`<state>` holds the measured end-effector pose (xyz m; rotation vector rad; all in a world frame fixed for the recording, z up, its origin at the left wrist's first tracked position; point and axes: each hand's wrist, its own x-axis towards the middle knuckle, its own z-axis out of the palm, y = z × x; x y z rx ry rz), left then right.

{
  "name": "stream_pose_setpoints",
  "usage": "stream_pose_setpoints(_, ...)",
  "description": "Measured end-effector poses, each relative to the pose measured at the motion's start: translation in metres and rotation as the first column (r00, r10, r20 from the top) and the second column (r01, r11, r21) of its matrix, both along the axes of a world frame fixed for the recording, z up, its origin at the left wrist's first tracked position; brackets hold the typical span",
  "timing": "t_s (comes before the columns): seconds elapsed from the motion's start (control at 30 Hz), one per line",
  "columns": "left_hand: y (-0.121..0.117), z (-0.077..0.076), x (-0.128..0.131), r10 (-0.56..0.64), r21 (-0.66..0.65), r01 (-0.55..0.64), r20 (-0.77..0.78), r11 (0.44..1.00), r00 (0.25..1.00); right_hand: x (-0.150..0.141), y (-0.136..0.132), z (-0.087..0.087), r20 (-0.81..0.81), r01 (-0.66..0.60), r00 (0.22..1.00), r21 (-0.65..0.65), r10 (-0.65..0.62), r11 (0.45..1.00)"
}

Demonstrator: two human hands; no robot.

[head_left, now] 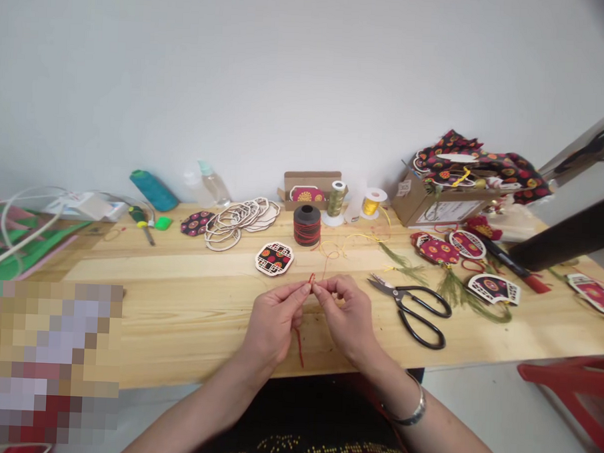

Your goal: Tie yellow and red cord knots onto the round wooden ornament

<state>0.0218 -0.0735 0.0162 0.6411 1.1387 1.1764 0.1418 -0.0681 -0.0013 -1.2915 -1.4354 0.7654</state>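
My left hand (276, 319) and my right hand (345, 313) meet fingertip to fingertip above the front of the table, each in a pinch. Between them is a red cord (300, 346), whose small loop sticks up over the thumbs and whose tail hangs below my left hand. A thin orange thread runs from near my right fingers toward the back. Just beyond my hands lies a wooden-framed patterned fabric piece (274, 259). Behind it stands a spool of dark red thread (306, 227). Black-handled scissors (413, 308) rest to the right of my right hand.
A cardboard box (433, 202) full of patterned fabric stands back right, near a black post (572, 231). Finished tasselled pieces (436, 249) lie before it. Wooden frames (242, 220), a yellow spool (373, 204) and a teal thread cone (153, 190) line the back. A red stool (575, 399) is at right.
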Motion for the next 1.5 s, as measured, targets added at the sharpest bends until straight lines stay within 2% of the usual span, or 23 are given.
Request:
stream_pose_setpoints(0.13,0.001,-0.004,0.0,-0.007,-0.015,0.007,0.049,1.0,0.999,0.0,-0.003,0.001,0.169,0.004,0.985,0.198,-0.038,0.98)
stream_pose_setpoints(0.23,0.002,-0.008,0.0,0.002,-0.011,-0.001,0.075,1.0,0.997,0.0,-0.004,0.002,0.226,0.01,0.972,0.254,-0.07,0.967)
stream_pose_setpoints(0.3,0.002,-0.01,0.001,0.001,0.0,-0.001,0.085,1.0,0.996,0.001,-0.003,0.003,0.221,0.019,0.973,0.235,-0.072,0.972)
stream_pose_setpoints(0.47,0.002,-0.01,0.002,0.018,0.007,-0.018,0.088,1.0,0.996,0.003,0.0,0.004,0.161,0.006,0.987,0.095,-0.021,0.995)
stream_pose_setpoints(0.77,0.004,-0.011,0.003,0.037,0.012,-0.038,0.06,0.999,0.998,0.004,0.005,0.0,0.081,0.023,0.997,-0.054,-0.018,0.998)
stream_pose_setpoints(0.9,0.004,-0.01,0.003,0.036,0.016,-0.037,0.033,0.999,0.999,0.006,0.007,0.002,0.054,0.031,0.998,-0.085,-0.026,0.996)
stream_pose_setpoints(1.2,0.005,-0.011,0.003,0.012,0.03,-0.013,0.018,0.999,1.0,0.009,0.011,0.002,-0.114,-0.085,0.991,-0.101,0.073,0.991)
stream_pose_setpoints(1.37,0.006,-0.009,0.002,-0.004,0.016,0.004,0.039,1.0,0.999,0.009,0.012,-0.001,-0.104,-0.086,0.992,-0.142,0.071,0.986)
stream_pose_setpoints(1.5,0.006,-0.01,0.001,0.005,-0.023,-0.005,0.025,1.0,1.0,0.014,0.015,0.002,-0.048,-0.012,0.999,-0.103,0.007,0.995)
